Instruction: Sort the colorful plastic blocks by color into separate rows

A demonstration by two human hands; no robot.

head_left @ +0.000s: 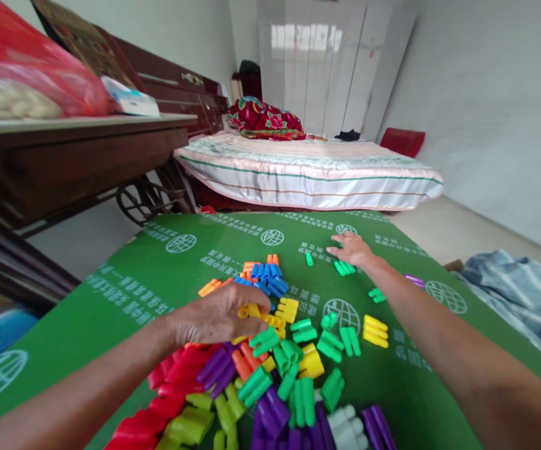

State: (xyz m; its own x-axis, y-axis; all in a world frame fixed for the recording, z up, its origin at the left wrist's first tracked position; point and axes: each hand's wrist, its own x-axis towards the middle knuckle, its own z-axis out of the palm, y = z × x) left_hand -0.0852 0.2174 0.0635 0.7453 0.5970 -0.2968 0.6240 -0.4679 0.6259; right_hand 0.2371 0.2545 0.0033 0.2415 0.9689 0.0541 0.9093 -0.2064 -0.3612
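Observation:
My left hand (pixel 226 312) curls its thumb and fingers around a yellow plastic building block (pixel 250 310), just above the pile. Blue blocks (pixel 270 278) lie beyond it, more yellow ones (pixel 288 309) to its right and red ones (pixel 186 372) below. Farther out over the board, my right hand (pixel 352 248) pinches a small green block (pixel 339 244), mostly hidden by the fingers. Close to it lie a row of green blocks (pixel 344 268) and a single small green piece (pixel 309 259). Several loose green blocks (pixel 330 345) lie between my arms.
The green board (pixel 167 269) has white printing. Purple (pixel 273 412), lime (pixel 188 426) and white (pixel 348 428) blocks lie at the near edge. A wooden sewing table (pixel 77 150) stands left, a bed (pixel 312 169) beyond, and blue-grey cloth (pixel 514 294) at right.

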